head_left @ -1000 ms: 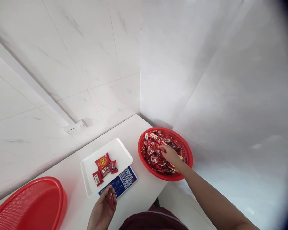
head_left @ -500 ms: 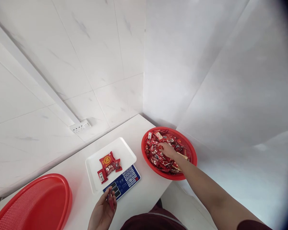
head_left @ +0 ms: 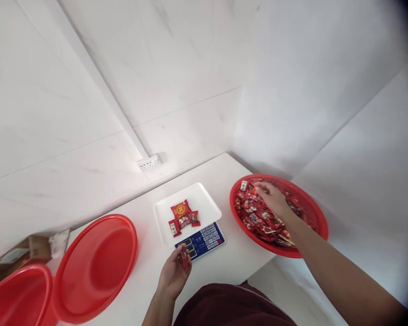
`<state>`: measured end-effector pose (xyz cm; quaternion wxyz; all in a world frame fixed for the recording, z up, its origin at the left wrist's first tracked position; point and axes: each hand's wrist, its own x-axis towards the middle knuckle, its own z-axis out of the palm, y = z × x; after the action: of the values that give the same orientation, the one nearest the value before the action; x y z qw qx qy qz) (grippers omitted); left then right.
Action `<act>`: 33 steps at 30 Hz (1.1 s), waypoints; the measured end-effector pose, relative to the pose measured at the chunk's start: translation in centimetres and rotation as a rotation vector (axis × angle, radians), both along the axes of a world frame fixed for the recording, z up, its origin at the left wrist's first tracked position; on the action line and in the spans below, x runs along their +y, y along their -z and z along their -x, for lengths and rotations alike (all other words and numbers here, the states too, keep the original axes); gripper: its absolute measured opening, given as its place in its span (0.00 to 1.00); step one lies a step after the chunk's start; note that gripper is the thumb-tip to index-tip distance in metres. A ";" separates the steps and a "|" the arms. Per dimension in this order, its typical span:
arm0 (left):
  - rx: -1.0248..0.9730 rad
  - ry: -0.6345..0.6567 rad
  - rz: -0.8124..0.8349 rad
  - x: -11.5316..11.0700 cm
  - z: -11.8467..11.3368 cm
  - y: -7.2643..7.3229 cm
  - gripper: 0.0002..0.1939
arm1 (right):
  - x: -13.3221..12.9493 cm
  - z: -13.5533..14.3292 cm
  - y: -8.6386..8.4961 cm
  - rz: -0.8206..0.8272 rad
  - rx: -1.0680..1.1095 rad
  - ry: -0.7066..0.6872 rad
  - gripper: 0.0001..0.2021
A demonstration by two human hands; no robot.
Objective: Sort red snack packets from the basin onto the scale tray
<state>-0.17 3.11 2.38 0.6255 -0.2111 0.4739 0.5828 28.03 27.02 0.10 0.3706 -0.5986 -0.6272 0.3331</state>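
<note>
My left hand (head_left: 176, 268) is closed around a small red-wrapped candy (head_left: 185, 261), held just in front of the scale's blue keypad panel (head_left: 204, 240). Several red packets (head_left: 183, 218) lie together on the scale's white pan (head_left: 204, 203), one with a round yellow emblem. At the right, a round red basket (head_left: 321, 222) is heaped with red-wrapped candies (head_left: 258, 213). Over its far left part is my right hand (head_left: 270, 195), fingers pinched at a red wrapper that is partly hidden by them.
Two red plastic baskets stand at the left, one nearer the scale (head_left: 131, 244) and another (head_left: 47, 276) cut off by the frame. Behind them sit a cardboard box (head_left: 37, 249) and a clear plastic bag (head_left: 59, 242). A socket strip (head_left: 148, 163) is on the tiled wall.
The view has turned left, bringing a second red basket and the box into sight. My right hand has lifted slightly from the candies; my left keeps its candy near the scale.
</note>
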 end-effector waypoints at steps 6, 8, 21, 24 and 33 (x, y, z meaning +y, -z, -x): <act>0.011 -0.032 -0.008 -1.5 1.1 0.1 0.02 | -7.4 12.4 1.9 0.448 0.011 -0.559 0.11; 0.018 -0.043 -0.021 -2.1 1.5 0.0 0.03 | -8.9 15.7 2.6 0.379 -0.017 -0.633 0.09; 0.147 -0.117 -0.069 -4.9 3.8 0.1 0.03 | -10.1 12.0 3.2 0.622 0.226 -0.444 0.13; 0.174 -0.141 -0.082 -5.3 4.8 -0.2 0.04 | -10.4 8.6 3.2 0.727 0.369 -0.250 0.09; 0.191 -0.141 -0.047 -5.2 5.8 -0.1 0.04 | -10.4 6.6 1.6 0.867 0.701 -0.099 0.07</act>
<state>-5.94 -2.10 2.50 0.5397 -0.1729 0.5015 0.6537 21.43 16.65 -1.53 0.2609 -0.5194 -0.2994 0.7567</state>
